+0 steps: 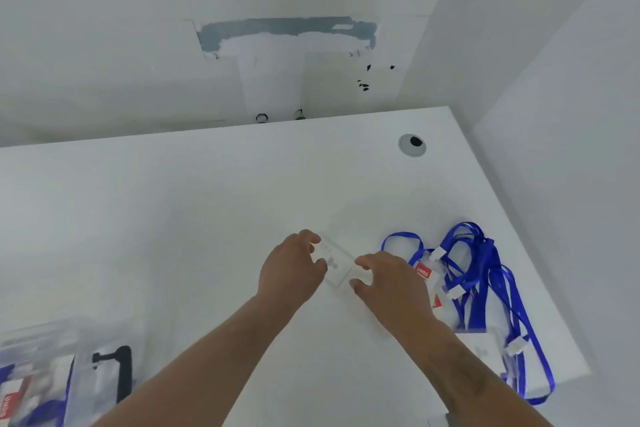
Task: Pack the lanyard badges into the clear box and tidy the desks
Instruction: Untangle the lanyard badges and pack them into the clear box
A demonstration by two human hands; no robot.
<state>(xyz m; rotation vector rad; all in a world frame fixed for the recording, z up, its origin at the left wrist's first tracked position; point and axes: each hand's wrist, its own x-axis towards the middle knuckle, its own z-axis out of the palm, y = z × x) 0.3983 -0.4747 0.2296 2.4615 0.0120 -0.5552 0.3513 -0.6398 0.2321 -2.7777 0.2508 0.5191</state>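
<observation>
White walls w/ a patched, scuffed strip are backing a white bench (173, 218) that is running into the room's corner, w/ a cable grommet (412, 145) sitting near the far right edge. Both hands are working mid-bench on one clear badge holder (337, 265): the left hand (289, 269) is curling thumb and fingers round its left end, the right hand (388, 279) is pinching the right end, so each grip is narrow and closed on the same card. Holding it from both ends is probably keeping the flimsy sleeve flat while it's being lifted or squared up; can't tell if it is touching the bench or just above it, and no strap is showing on it.

Just right of the right hand, a tangle of blue lanyards (485, 274) w/ more badges is lying bunched near the bench's right edge, some loops hanging over it. That's the unpacked stock, kept within easy reach.

Clear box (52, 367) is sitting at the near left, well apart from the pile, already holding some blue straps and a red-labelled badge; a black latch or handle (119, 371) is showing at its side. Judging by the pile, packing is only partway done.
</observation>
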